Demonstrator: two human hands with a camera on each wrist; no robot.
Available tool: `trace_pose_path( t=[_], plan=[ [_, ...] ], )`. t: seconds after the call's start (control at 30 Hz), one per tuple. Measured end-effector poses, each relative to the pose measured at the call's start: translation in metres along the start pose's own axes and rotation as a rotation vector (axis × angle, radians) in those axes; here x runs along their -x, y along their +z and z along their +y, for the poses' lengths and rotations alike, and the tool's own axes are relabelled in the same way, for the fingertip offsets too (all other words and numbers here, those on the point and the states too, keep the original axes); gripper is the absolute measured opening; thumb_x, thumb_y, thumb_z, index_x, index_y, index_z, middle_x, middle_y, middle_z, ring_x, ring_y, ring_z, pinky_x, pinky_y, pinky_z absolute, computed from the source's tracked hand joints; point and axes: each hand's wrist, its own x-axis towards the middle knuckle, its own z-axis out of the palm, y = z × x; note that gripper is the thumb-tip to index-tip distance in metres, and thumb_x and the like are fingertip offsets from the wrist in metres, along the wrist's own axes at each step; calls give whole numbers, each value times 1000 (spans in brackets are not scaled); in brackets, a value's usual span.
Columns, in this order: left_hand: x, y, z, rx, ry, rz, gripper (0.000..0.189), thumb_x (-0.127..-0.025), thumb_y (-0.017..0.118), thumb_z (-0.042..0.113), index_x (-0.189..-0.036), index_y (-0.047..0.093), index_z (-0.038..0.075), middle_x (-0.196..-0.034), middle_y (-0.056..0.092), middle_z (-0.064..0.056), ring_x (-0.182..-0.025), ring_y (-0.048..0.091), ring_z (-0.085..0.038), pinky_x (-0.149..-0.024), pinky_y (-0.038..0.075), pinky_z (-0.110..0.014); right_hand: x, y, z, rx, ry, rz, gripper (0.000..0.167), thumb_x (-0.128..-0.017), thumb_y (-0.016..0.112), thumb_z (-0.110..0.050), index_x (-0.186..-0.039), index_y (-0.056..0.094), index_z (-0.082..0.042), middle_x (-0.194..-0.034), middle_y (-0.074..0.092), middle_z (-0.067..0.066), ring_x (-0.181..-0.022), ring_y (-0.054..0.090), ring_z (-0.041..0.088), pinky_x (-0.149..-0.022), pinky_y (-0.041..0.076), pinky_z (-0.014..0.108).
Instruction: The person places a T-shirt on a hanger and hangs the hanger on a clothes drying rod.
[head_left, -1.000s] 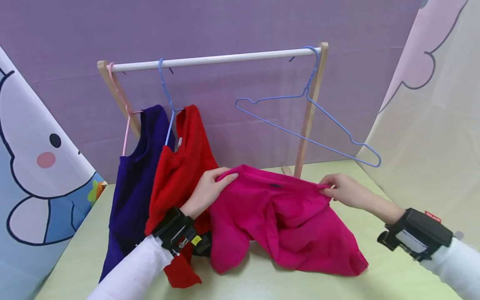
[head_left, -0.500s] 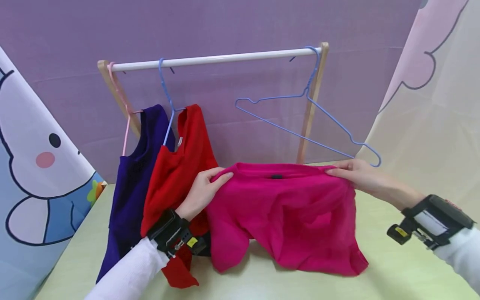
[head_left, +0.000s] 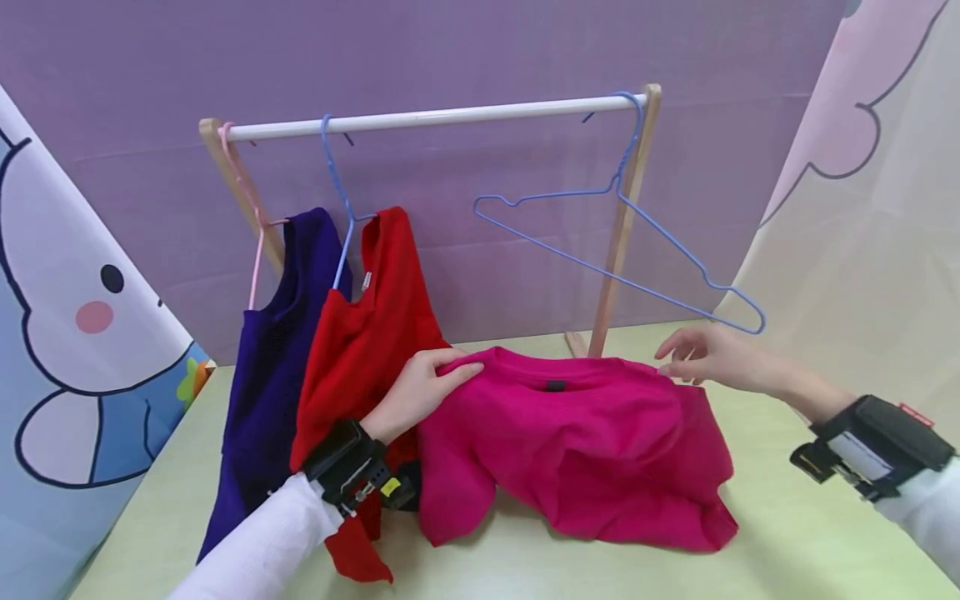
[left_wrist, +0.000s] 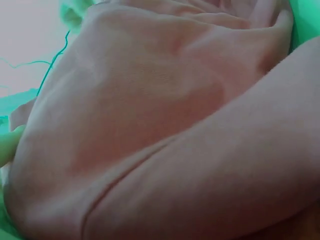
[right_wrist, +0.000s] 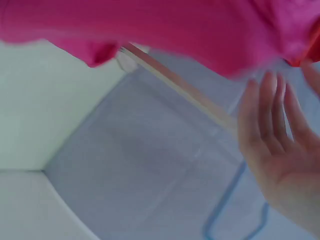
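Note:
A magenta short-sleeved shirt point(head_left: 600, 450) with a dark label inside its neckline lies bunched on the table point(head_left: 465, 575). My left hand point(head_left: 420, 387) pinches it at its left shoulder, thumb on top. In the left wrist view the cloth point(left_wrist: 135, 100) fills most of the picture, in washed-out colours. My right hand point(head_left: 712, 358) is just off the shirt's right shoulder, fingers loosely bent with nothing between them. The right wrist view shows that hand point(right_wrist: 280, 145) with its fingers extended, apart from the magenta cloth above.
Behind stands a rack with a white rail point(head_left: 480, 115). A bare blue hanger point(head_left: 570, 258) hangs at its right end. To the left hang a purple garment point(head_left: 262, 417) on a pink hanger point(head_left: 258, 250) and a red garment point(head_left: 375, 325) on another blue hanger point(head_left: 341, 183).
My right hand gripped the shirt's right side, lifted it up and rightward, then let go. The right shoulder has sunk back down, with the neckline spread wider. The left hand keeps its pinch.

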Motion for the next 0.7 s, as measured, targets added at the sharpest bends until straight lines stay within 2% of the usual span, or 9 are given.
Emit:
trace_pose_path(
  t=[0.1, 0.2, 0.27, 0.33, 0.4, 0.5, 0.6, 0.7],
  plan=[
    [-1, 3, 3, -35, 7, 4, 23, -83, 62, 20, -102, 67, 8, -96, 65, -3, -85, 58, -15, -75, 46, -28, -4, -7, -10, 24, -108, 163, 22, -81, 62, -7, -100, 60, 3, -78, 62, 6, -61, 56, 7, -55, 47, 23],
    [-2, 5, 4, -62, 13, 2, 21, -83, 62, 19, -100, 68, 7, -92, 65, -4, -81, 57, -14, -73, 45, -27, -9, -20, -21, 109, -208, 369, 20, -79, 62, 0, -98, 60, 4, -78, 62, 11, -61, 52, 0, -55, 43, 16],
    [-3, 6, 4, -69, 6, 2, 21, -83, 62, 19, -99, 68, 8, -90, 65, -3, -80, 57, -14, -72, 45, -27, -13, -31, -26, 182, -250, 497, 22, -77, 63, 4, -98, 60, 5, -79, 61, 14, -65, 52, 5, -57, 40, 14],
    [-3, 6, 4, -71, 5, 4, 21, -83, 63, 20, -99, 68, 8, -89, 65, -4, -79, 57, -14, -72, 45, -27, -18, -40, -28, 235, -247, 575, 26, -76, 63, 4, -101, 58, 7, -84, 58, 19, -72, 53, 15, -63, 39, 19],
    [-3, 5, 3, -70, 4, 5, 22, -82, 63, 20, -99, 68, 8, -89, 65, -4, -79, 57, -14, -72, 45, -27, -23, -48, -27, 260, -190, 586, 31, -77, 63, 1, -106, 55, 7, -88, 56, 23, -78, 53, 28, -66, 40, 28],
    [-3, 5, 4, -69, 0, 1, 23, -82, 63, 22, -100, 68, 8, -89, 65, -4, -79, 57, -15, -72, 45, -27, -29, -54, -22, 234, -56, 498, 38, -81, 61, -8, -115, 50, 6, -93, 56, 27, -83, 54, 38, -64, 41, 34],
    [-2, 4, 4, -71, -5, 1, 22, -82, 63, 21, -99, 68, 8, -87, 65, -3, -77, 56, -13, -70, 45, -26, -35, -54, -13, 162, 29, 407, 41, -85, 58, -14, -120, 46, 4, -86, 59, 24, -73, 58, 30, -57, 44, 26],
    [-1, 3, 3, -79, 2, 1, 20, -82, 63, 20, -97, 69, 9, -84, 64, 0, -74, 55, -12, -67, 45, -25, -37, -51, -6, 61, 57, 380, 37, -88, 55, -16, -118, 49, 4, -73, 59, 13, -59, 55, 14, -50, 43, 20]
  ],
)
